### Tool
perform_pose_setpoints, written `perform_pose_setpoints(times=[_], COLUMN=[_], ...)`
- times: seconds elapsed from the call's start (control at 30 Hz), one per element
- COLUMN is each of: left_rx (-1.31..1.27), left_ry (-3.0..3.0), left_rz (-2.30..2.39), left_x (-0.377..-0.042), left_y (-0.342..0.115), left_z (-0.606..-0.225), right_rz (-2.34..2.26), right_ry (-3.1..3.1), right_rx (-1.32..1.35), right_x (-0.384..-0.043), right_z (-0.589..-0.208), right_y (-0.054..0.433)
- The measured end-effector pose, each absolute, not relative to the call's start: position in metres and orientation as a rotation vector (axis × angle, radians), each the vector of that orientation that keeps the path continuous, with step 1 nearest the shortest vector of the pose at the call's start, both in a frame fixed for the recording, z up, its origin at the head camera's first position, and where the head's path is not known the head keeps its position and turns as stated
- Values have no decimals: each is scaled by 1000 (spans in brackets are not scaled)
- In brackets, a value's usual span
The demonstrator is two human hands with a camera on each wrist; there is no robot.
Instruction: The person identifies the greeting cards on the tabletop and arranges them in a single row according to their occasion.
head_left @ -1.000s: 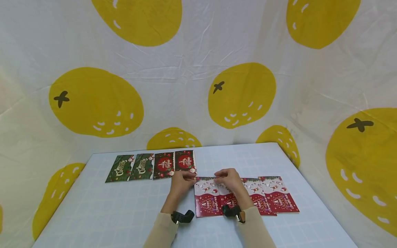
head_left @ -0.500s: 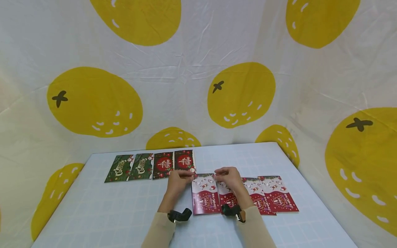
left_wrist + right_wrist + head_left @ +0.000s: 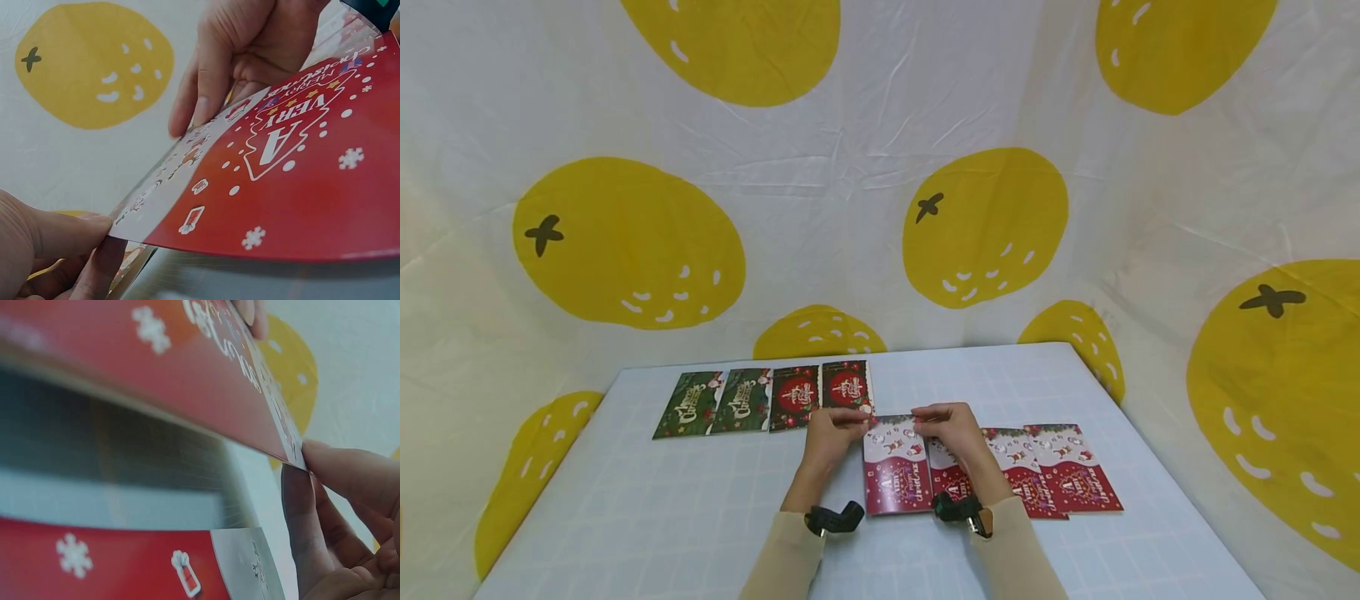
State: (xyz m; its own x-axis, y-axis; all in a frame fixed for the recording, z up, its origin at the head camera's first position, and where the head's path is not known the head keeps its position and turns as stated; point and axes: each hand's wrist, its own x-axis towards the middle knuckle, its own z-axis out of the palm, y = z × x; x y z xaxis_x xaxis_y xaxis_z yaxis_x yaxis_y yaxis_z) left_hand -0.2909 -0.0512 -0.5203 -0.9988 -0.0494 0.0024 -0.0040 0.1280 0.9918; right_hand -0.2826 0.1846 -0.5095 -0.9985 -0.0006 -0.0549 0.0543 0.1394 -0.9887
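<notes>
A red and white Christmas card (image 3: 898, 475) is pinched at its two far corners by both hands. My left hand (image 3: 829, 437) grips the far left corner between thumb and fingers, as the left wrist view shows. At the far right corner, my right hand (image 3: 953, 429) pinches the same card, whose far edge is raised. In the right wrist view a gap shows between the held card (image 3: 187, 381) and another red card (image 3: 125, 562) below it. Several matching cards (image 3: 1078, 475) lie in a row to the right, partly behind my right forearm.
Two green Christmas cards (image 3: 688, 406) and two dark red ones, the nearer red card (image 3: 794, 396) among them, lie in a row at the back left. The pale checked table (image 3: 700, 517) ends at a fabric wall (image 3: 850, 250) printed with yellow fruit.
The held card has lifted off the row and moved slightly left and away from me. Both hands have kept their pinch and shifted with it. The other cards lie as before.
</notes>
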Motion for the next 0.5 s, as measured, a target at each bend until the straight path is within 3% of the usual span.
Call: perform_pose_setpoints(times=[0.5], left_rx=[-24], left_ry=[-2333], left_rz=[-2067], left_x=[-291], left_y=[-51], left_z=[-520], right_rz=[-2191], right_ry=[2208], right_rx=[165], right_x=[-283], right_z=[-504], right_y=[187])
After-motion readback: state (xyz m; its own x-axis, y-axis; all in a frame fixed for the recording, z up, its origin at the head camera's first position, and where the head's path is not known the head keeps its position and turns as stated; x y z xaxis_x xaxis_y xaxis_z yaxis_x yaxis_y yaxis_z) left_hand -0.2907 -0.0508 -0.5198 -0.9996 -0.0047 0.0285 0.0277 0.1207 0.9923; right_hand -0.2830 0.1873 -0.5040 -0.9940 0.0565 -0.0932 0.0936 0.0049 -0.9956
